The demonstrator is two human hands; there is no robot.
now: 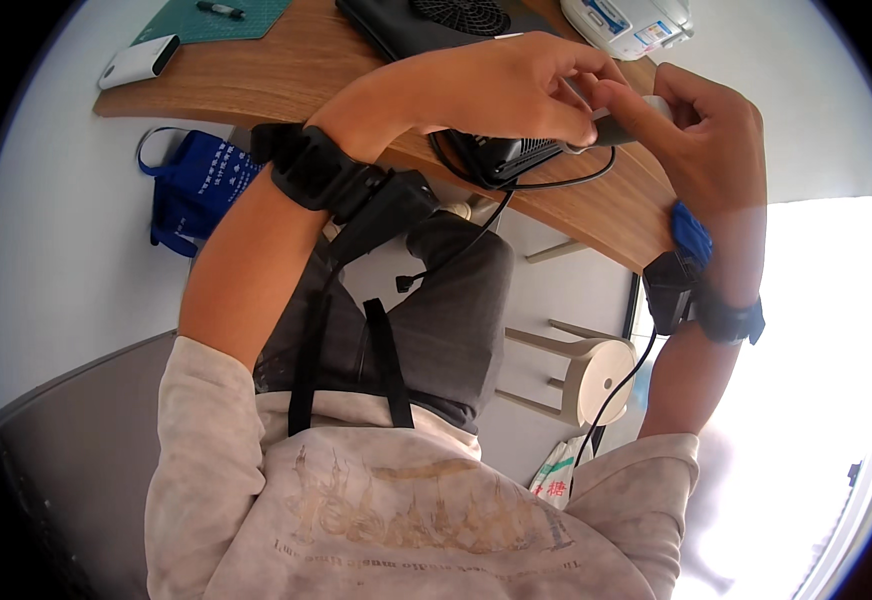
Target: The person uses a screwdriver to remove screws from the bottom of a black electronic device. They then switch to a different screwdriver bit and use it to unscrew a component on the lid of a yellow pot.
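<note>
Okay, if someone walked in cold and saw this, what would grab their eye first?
Most likely the two hands meeting at the top centre: the left hand and right hand pinch a small grey object between them, above the edge of a curved wooden desk. Next, the black devices strapped to both wrists, and a blue bag on the floor at the left.

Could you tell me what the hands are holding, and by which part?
Both hands pinch a small grey object by its ends; what it is cannot be told.
</note>
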